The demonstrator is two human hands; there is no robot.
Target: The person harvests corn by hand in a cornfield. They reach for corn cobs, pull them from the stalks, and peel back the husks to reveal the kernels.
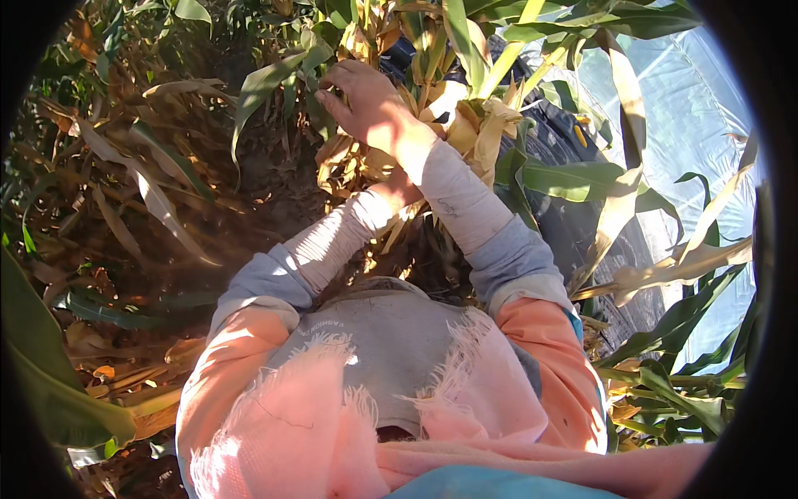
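My right hand [368,109] reaches over the top, with its thumb and forefinger apart and nothing visible between them. Its fingertips are close to a green maize leaf [265,87]; whether they touch is unclear. Below the right wrist, my left hand [404,187] goes in among dry maize husks [464,128], and its fingers are hidden behind the right forearm and the husks. Both forearms wear pale wrapped sleeves and cross near the wrists. Pale tan husks and maize stalks [430,56] stand directly before me.
On the right, a dark sheet [555,143] lies beside pale blue plastic sheeting [673,93], with a yellow maize piece [580,136] on the dark one. Dry leaves [146,187] hang over bare soil [265,168] on the left. A large green leaf [56,374] juts in at lower left.
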